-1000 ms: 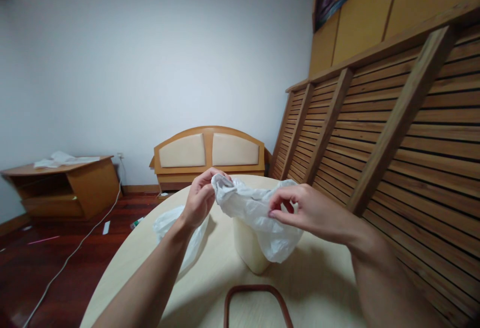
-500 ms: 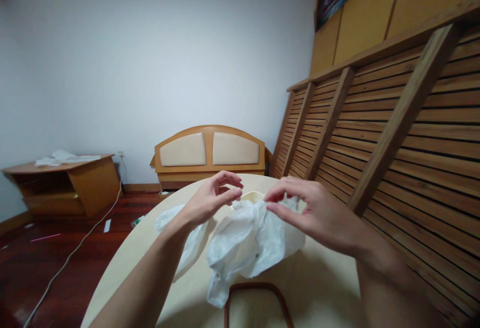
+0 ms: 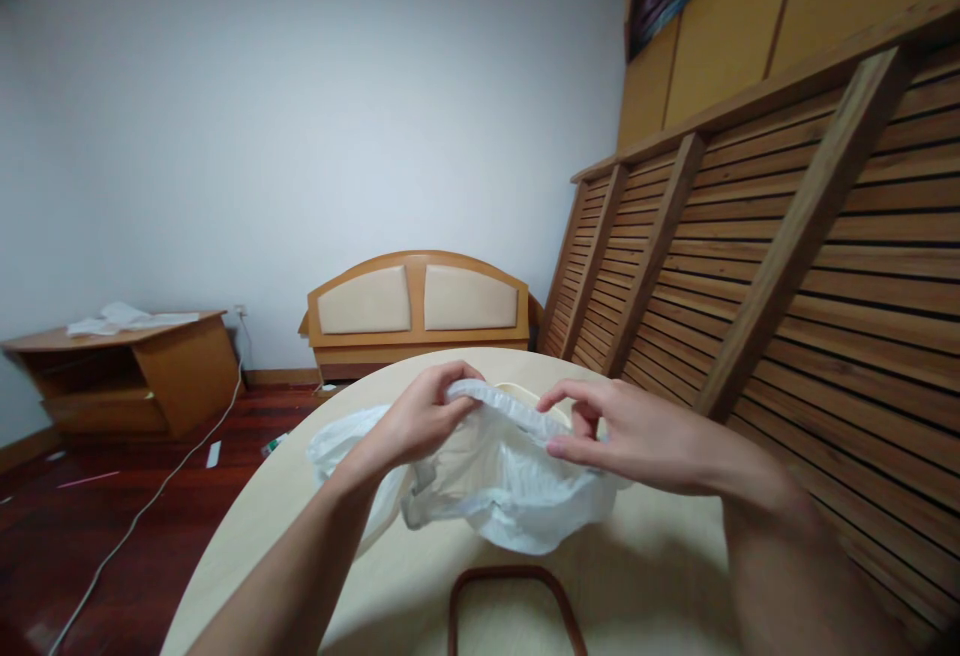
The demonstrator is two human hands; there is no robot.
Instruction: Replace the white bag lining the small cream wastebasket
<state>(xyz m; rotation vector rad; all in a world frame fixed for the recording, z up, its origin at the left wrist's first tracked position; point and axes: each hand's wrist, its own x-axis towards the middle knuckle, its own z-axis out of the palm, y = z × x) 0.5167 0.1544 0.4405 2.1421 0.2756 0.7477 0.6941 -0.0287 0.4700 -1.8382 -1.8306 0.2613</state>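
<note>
A thin white plastic bag [image 3: 502,481] hangs stretched between both my hands above a round pale table [image 3: 300,536]. My left hand [image 3: 420,421] pinches the bag's rim on the left side. My right hand [image 3: 622,431] pinches the same rim on the right, with the other fingers spread. Behind the rim, the top edge of a cream plastic bin [image 3: 517,392] shows; the bag covers the rest of it. A second white bag [image 3: 337,446] lies on the table, left of my left wrist.
A brown chair back [image 3: 510,581] curves at the table's near edge. Slatted wooden bed frames [image 3: 750,266] lean along the right. A headboard [image 3: 416,311] stands against the far wall, a wooden cabinet [image 3: 127,371] sits at left, and a white cable [image 3: 150,501] runs across the dark floor.
My left hand, open half a second ago, has closed on the bag's rim. The bag, bunched and dangling before, is now pulled wide between both hands in front of the bin.
</note>
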